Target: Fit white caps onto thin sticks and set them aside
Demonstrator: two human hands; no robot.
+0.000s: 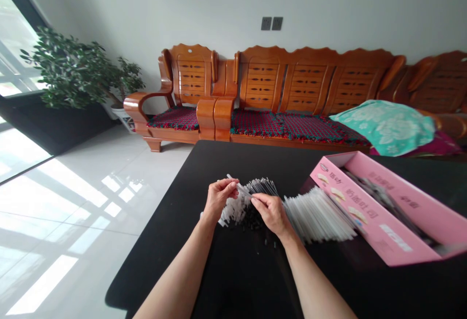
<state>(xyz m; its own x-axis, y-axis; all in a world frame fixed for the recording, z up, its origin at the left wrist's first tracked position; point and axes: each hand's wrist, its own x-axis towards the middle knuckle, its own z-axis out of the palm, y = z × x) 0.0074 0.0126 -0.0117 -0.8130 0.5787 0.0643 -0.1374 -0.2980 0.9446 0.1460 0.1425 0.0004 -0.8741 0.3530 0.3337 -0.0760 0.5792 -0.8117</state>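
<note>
Room: white wall w/ two dark wall plates [272, 23], glossy white tile floor [91, 212] w/ sunlight patches, big window [16, 42] at left, potted leafy plant [73, 68] in corner by it. Carved orange-brown wooden sofa [314, 73] along wall, red/green knit seat pads [255, 123], teal floral pillow [383, 127] at right end. Fg: black table [237, 280], runs from near sofa toward camera. On it at right: open pink cardboard box [379, 207], printed w/ food pics + text, tilted view, dark contents blurred, can't ID. Just left of box, white plastic rods [317, 217] lie in a fanned pile, roughly parallel. More white rods [233, 209] in a messy heap under/left of hands, dark-tipped rods [262, 186] fan out behind them, small black bits [251, 219] clustered on table below hands, a few stray ones nearer camera. Both hands over the heap, close together, not resting flat. Left hand [219, 200]: fingers curled, pinching one white rod [239, 187], rod angled toward right hand. Right hand [270, 214]: fingers pressed together, tips at far end of that rod, can't tell if gripping it or just touching. Bare forearms come in from bottom edge.
</note>
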